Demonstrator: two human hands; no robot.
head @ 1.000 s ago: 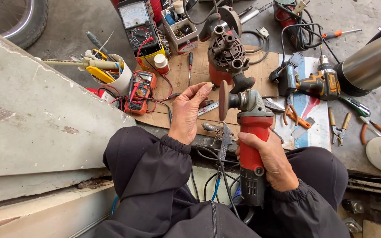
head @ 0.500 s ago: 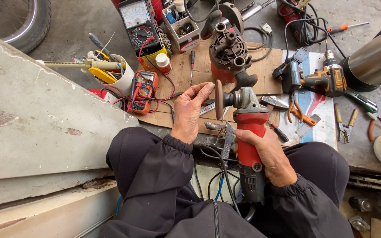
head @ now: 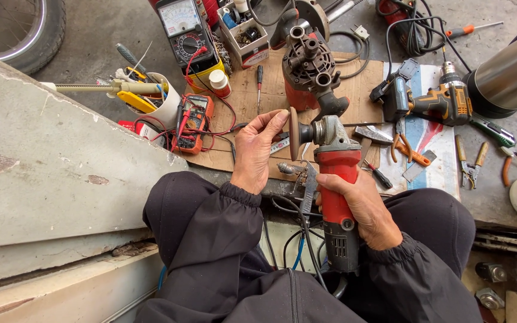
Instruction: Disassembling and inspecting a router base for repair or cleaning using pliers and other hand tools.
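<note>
Gripping hand: the right hand [head: 363, 206] is wrapped fully round the red plastic body of the corded angle grinder [head: 333, 197], fingers closed on it, nose pointing away from the person; it sits lower and closer to the lap than a second ago
Pinching hand: the left hand [head: 257, 149] has thumb and fingertips closed on the rim of the brown round sanding disc [head: 294, 133] mounted on the grinder's head; half a second ago it met the disc at the same edge, so the hold has stayed while the view drew nearer
What that suggests: the disc is being steadied or turned by hand, as I judge it; whether it spins cannot be told
Disc and grip: the disc stands on edge, just left of the grey gear head, ahead of the right fist, touching only the left fingers
Beyond: a red handheld multimeter [head: 191, 122] lies left on the brown cardboard sheet [head: 354, 90]; an orange-and-black cordless drill [head: 432, 101] lies right
</note>
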